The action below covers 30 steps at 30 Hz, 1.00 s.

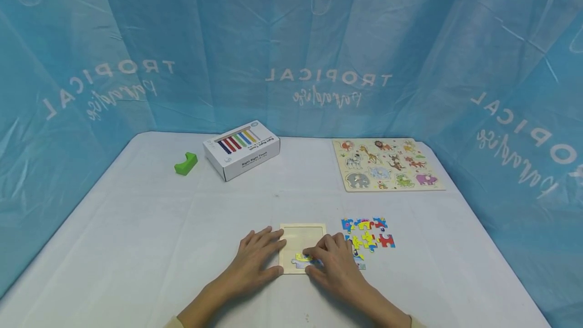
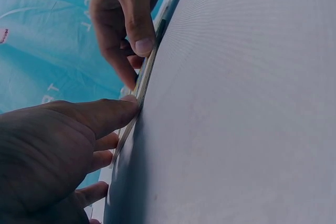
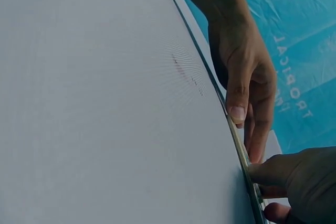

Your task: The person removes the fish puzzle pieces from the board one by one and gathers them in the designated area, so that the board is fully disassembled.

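A small wooden puzzle tray (image 1: 303, 225) lies near the front of the table. Fingers extended, my left hand (image 1: 257, 261) rests on its left edge; the left wrist view shows that thumb (image 2: 113, 114) against the tray's side. My right hand (image 1: 336, 266) reaches over the tray's lower right, thumb and forefinger bent together on a puzzle piece (image 1: 316, 262) that they mostly cover. Beside it, a yellow and pale blue puzzle piece (image 1: 298, 261) lies along the tray's bottom. Loose jigsaw pieces (image 1: 368, 239) in blue, yellow and red lie right of the tray, some partly hidden by the right hand.
A white box (image 1: 246, 153) with colored bars printed on top stands at the back, a green curved block (image 1: 185, 164) to its left. An animal peg puzzle board (image 1: 387, 166) lies at the back right. A blue curtain (image 1: 291, 49) surrounds the white-covered table (image 1: 205, 216).
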Available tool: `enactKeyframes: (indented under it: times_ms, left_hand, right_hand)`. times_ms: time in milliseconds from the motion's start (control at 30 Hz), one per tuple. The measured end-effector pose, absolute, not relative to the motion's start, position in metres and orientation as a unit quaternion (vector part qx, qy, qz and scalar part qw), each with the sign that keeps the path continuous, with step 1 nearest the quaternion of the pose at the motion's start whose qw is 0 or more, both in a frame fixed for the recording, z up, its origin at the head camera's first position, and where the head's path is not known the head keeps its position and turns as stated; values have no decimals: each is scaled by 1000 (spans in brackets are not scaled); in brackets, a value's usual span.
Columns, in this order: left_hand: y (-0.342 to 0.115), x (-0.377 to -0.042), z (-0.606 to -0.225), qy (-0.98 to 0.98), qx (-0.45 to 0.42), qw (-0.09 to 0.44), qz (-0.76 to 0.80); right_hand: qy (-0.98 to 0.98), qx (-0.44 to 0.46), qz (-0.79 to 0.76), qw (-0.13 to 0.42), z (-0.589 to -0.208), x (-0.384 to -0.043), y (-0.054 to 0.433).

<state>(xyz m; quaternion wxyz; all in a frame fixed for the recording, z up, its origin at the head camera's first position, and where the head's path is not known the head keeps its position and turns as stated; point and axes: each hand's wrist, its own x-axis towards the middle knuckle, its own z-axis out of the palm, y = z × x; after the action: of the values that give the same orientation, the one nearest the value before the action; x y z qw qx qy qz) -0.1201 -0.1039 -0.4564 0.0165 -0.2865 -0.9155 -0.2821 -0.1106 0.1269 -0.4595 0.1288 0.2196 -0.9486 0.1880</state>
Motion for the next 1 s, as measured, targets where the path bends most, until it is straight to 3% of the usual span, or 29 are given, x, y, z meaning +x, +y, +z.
enactKeyframes:
  times_ms: [1000]
  left_hand:
    - [-105, -119, -456, -913, -289, 21, -287]
  right_hand:
    - [-936, 240, 187, 175, -457, -112, 134]
